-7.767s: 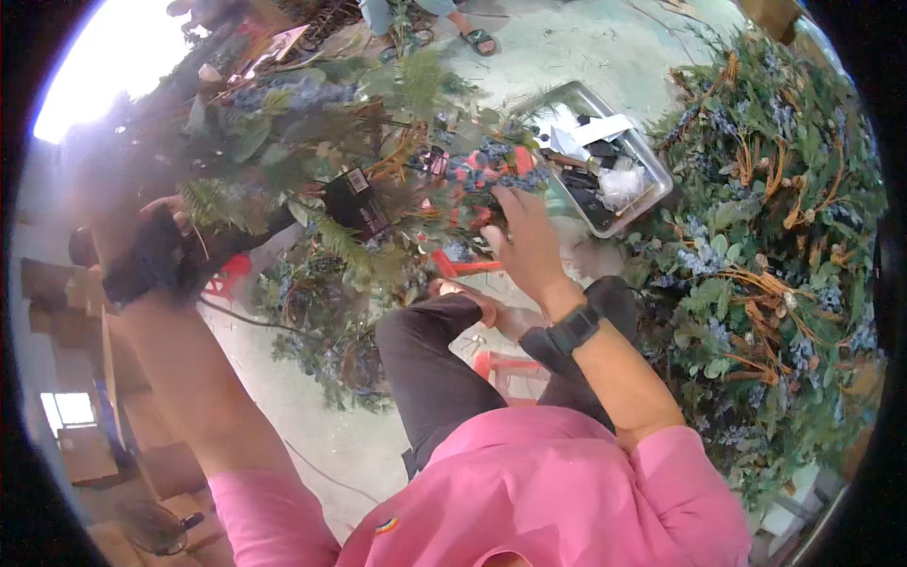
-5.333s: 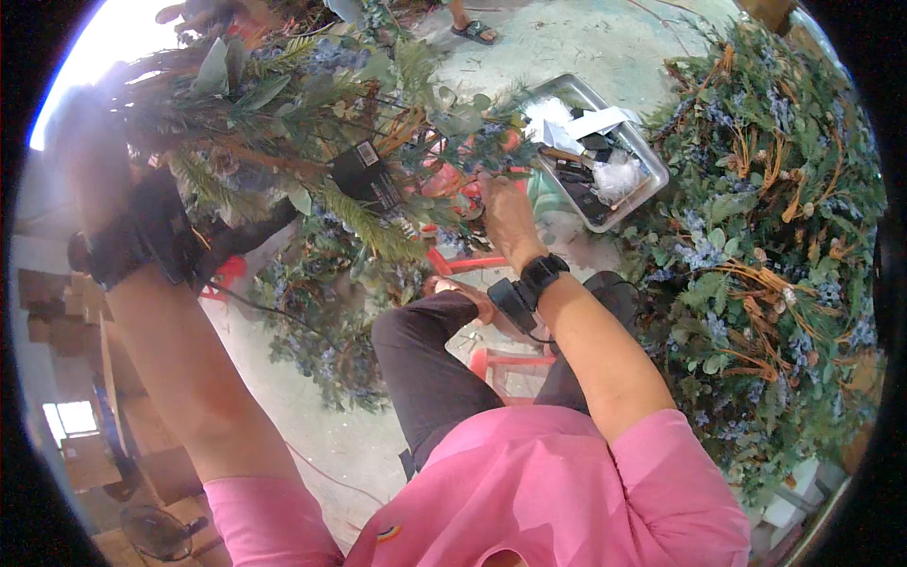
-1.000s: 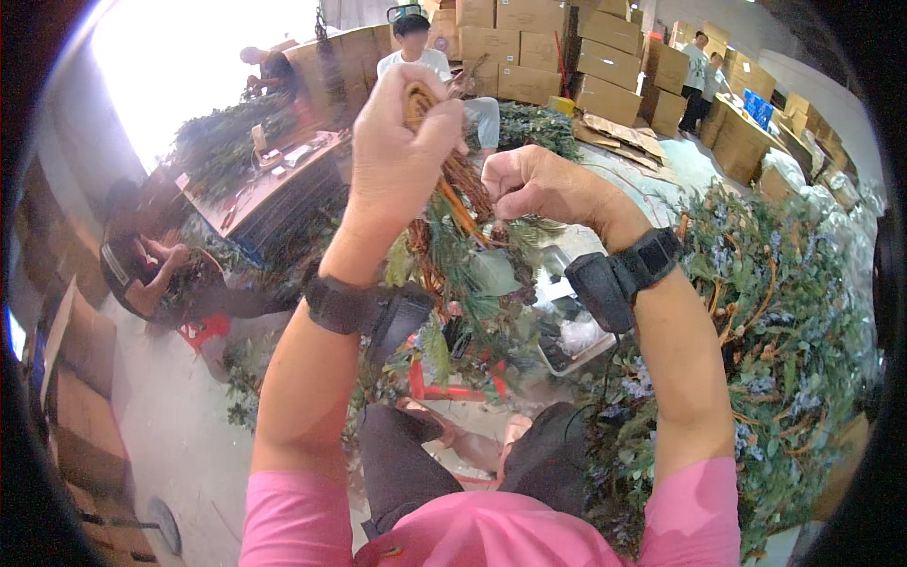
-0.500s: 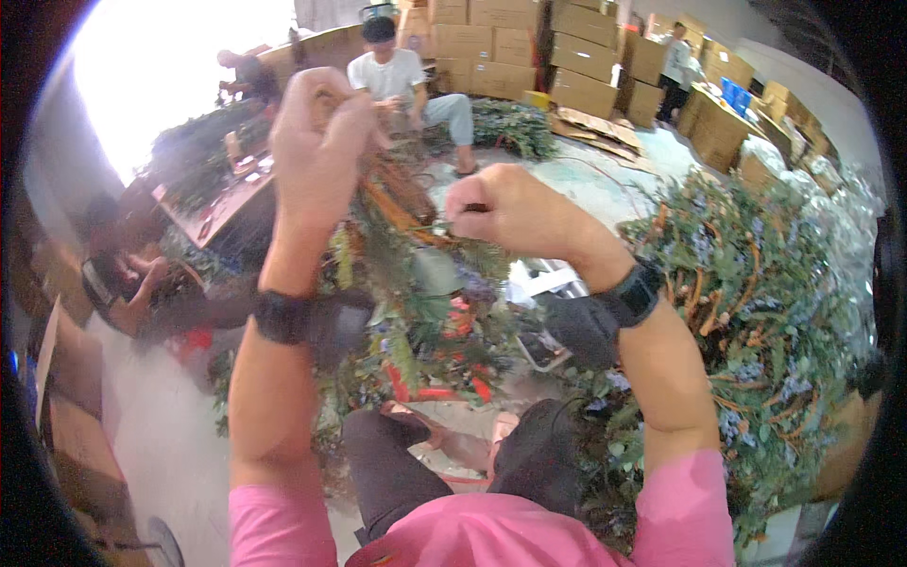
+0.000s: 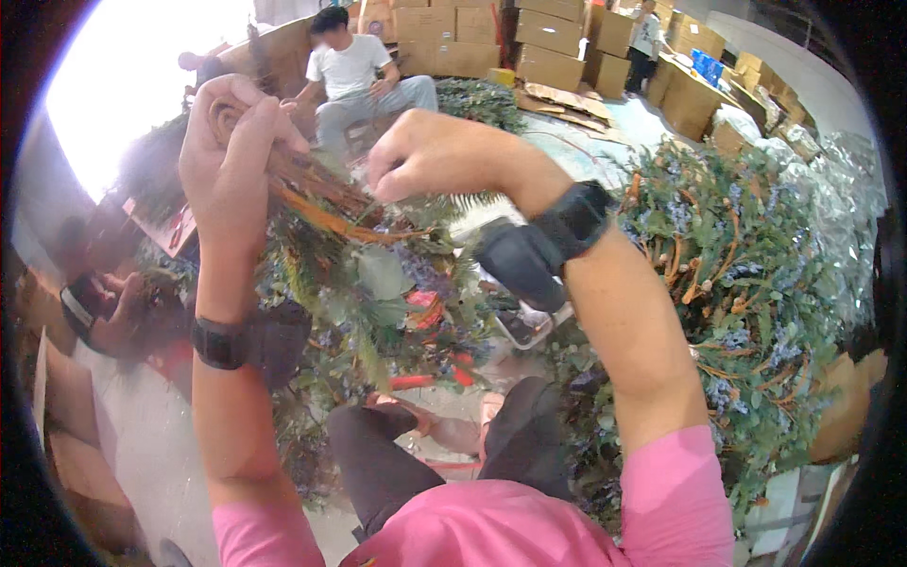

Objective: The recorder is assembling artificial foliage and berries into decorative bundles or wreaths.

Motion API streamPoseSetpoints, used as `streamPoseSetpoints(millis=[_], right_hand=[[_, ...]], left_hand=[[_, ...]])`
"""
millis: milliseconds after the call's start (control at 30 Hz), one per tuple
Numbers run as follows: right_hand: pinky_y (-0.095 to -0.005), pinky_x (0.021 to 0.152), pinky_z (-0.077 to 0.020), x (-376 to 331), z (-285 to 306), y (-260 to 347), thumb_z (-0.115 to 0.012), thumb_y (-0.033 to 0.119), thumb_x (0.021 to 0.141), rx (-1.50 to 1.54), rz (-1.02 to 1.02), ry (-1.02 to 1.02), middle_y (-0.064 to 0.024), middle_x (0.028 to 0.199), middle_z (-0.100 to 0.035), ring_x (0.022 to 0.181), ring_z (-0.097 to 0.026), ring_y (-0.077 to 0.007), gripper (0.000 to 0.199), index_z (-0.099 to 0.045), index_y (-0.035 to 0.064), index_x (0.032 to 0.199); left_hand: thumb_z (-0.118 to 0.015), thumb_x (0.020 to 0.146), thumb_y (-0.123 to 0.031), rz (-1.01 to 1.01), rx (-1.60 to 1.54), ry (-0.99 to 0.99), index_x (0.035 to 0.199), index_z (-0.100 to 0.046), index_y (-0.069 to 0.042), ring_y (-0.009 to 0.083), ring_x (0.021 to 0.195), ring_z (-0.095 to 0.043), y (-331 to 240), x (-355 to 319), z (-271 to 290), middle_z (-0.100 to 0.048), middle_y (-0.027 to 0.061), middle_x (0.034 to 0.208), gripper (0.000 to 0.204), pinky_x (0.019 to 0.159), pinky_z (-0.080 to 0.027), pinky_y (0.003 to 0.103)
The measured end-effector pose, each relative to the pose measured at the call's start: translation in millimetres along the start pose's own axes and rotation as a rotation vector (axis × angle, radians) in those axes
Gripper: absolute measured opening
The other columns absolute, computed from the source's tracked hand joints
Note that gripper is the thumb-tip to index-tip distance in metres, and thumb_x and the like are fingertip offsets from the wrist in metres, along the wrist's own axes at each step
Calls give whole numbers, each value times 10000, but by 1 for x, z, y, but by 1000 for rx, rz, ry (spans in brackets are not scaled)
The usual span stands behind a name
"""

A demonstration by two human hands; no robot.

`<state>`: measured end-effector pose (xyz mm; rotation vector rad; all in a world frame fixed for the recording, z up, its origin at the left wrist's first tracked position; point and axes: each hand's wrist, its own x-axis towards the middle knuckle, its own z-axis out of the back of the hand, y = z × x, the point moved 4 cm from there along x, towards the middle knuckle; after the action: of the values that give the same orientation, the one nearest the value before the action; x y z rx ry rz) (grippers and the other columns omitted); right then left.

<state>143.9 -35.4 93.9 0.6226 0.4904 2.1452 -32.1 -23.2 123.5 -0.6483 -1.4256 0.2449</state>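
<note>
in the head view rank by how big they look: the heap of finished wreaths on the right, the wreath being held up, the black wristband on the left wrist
1. heap of finished wreaths, largest.
2. held wreath, though it is nearer the camera, so this order is unsure.
3. black wristband, clearly smallest.

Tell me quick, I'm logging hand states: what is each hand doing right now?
Left hand: closed, grip wrapped around the brown twig stems of the leafy wreath.
Right hand: closed in a fist at the wreath's top; what it pinches cannot be told.
</note>
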Motion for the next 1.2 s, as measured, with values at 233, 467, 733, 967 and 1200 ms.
streamPoseSetpoints(millis=[233,467,733,967,1200], right_hand=[[-215,619,-423,-58,0,-82,-540,187,825,175,-299,-440,8,703,-589,653,-528,-72,177,-590,38,743],[-301,545,-442,-117,-114,-194,-552,154,724,230,-598,-289,-92,559,-565,537,-554,-155,177,-598,-14,691],[-374,657,-462,-129,-224,-207,-559,170,722,295,-635,-62,-187,747,-619,698,-604,-299,203,-626,-14,776],[-262,496,-437,-168,-240,-207,-547,120,752,481,-591,-181,-65,575,-569,530,-556,-117,171,-588,-44,730],[-271,522,-422,-208,-196,-179,-534,131,741,684,-644,-360,-71,576,-555,518,-509,-123,184,-590,-39,701]], left_hand=[[-514,855,-90,79,111,-89,855,-465,-29,117,663,-537,8,1,65,-557,61,702,78,670,-431,237],[-556,829,-186,153,526,-260,907,-589,-5,141,713,-561,27,18,145,-601,65,826,199,631,-435,258],[-540,864,-162,721,-5,-382,852,-528,-50,202,671,-590,92,39,175,-579,60,735,113,635,-505,329],[-602,822,-128,190,446,-148,791,-503,-40,190,603,-546,79,80,124,-516,48,645,136,582,-478,330],[-554,826,-131,389,-167,66,719,-477,-52,171,610,-482,48,122,58,-451,32,622,154,655,-436,283]])
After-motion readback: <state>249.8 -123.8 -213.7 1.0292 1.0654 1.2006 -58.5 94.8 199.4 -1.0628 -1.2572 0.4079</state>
